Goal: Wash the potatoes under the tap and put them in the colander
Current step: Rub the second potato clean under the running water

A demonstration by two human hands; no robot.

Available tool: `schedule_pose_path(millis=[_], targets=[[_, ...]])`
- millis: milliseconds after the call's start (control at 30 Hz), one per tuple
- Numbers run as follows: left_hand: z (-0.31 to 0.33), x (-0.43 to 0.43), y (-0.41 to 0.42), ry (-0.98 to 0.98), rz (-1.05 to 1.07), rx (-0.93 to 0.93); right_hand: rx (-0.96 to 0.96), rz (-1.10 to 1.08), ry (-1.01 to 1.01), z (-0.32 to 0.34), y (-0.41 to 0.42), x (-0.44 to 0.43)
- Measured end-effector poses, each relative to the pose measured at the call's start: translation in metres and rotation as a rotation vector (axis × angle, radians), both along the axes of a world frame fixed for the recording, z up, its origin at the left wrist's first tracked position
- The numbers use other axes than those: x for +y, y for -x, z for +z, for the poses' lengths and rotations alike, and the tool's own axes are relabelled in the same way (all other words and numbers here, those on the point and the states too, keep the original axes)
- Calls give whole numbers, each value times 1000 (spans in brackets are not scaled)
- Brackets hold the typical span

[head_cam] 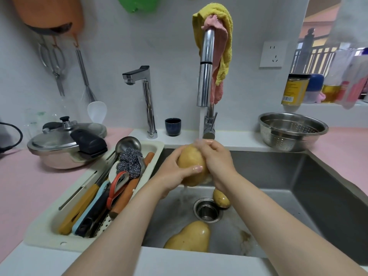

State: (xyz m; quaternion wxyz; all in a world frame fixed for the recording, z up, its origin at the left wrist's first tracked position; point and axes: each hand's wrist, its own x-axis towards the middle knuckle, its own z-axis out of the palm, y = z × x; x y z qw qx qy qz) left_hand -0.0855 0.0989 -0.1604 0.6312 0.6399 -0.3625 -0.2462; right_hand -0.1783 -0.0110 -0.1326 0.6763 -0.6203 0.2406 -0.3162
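A large yellow potato (190,160) is held above the steel sink (278,176), right under the running stream from the tall chrome tap (206,82). My left hand (175,172) cups it from the left with the thumb across its front. My right hand (217,158) wraps over its right side and top, wet from the water. Two more potatoes lie on the sink floor: a big one (191,237) near the front wall and a small one (221,199) beside the drain (207,210). The steel colander (292,131) stands on the counter at the right rear.
A cream utensil tray (47,224) with knives, a ladle and a steel scourer bridges the sink's left side. A pressure cooker (65,142) sits on the pink counter at left. A second small faucet (147,100) and a dark cup (172,126) stand behind the sink.
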Motion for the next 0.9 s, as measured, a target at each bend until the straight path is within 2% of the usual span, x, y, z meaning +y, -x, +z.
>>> schedule_pose_path(millis=[67, 133, 267, 333, 400, 533, 633, 733, 900], targets=[[-2, -4, 3, 11, 17, -26, -11, -117, -43, 2, -4, 2], [-3, -4, 3, 7, 30, -41, 18, -117, -72, 2, -5, 2], [-2, -1, -4, 8, 75, -112, 44, 140, -135, -3, 3, 0], [-2, 0, -7, 9, 92, -102, 104, 192, 53, -10, 5, -1], [0, 1, -7, -5, 104, -128, 116, 130, 188, -13, 4, 2], [1, -3, -2, -10, 83, -186, 53, -146, 184, -12, -5, 6], [-1, -7, -1, -13, 102, -186, 74, -204, 235, -10, -8, 5], [0, -2, -7, -3, 124, -183, 40, -26, 40, -3, 2, -1], [2, 4, -13, 47, 55, 167, -176, 327, -217, -5, 8, -4]])
